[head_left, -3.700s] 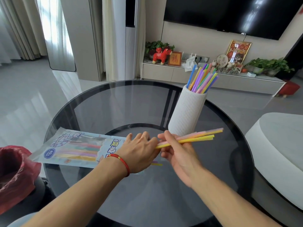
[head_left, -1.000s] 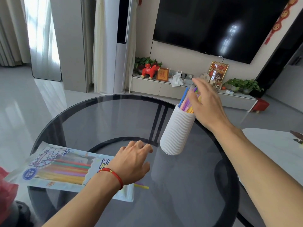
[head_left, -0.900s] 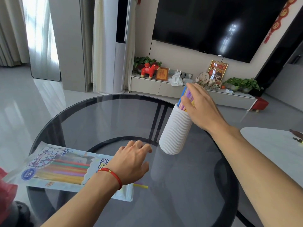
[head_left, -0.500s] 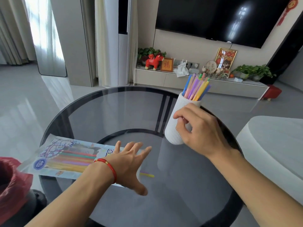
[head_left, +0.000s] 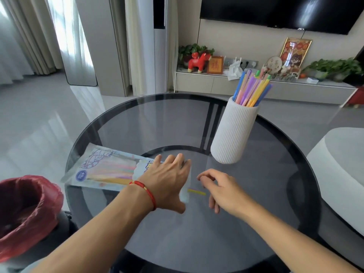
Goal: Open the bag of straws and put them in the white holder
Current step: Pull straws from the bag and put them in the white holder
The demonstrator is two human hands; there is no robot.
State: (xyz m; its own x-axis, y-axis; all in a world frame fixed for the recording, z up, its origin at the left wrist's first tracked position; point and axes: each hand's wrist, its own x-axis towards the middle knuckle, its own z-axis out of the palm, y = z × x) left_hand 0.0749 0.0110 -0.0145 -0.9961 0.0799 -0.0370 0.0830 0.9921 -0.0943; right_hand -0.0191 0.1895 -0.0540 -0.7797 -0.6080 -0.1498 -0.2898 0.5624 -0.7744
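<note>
The printed plastic straw bag point(head_left: 102, 170) lies flat on the round glass table point(head_left: 157, 123), with coloured straws showing through it. My left hand point(head_left: 167, 182) presses flat on the bag's open right end. A few straw tips point(head_left: 196, 192) stick out of that end. My right hand point(head_left: 220, 189) hovers just right of those tips, its fingers loosely curled and holding nothing. The ribbed white holder point(head_left: 233, 133) stands upright at the table's back right, and several coloured straws point(head_left: 252, 88) fan out of its top.
A bin lined with a red bag point(head_left: 25, 209) sits low at the left, beside the table. A white rounded seat point(head_left: 340, 170) lies to the right. Beyond the table a low TV cabinet point(head_left: 256, 87) carries ornaments and plants.
My right hand put the straws into the holder, let go, and came back down to the bag's open end. My left hand stayed pressing on the bag.
</note>
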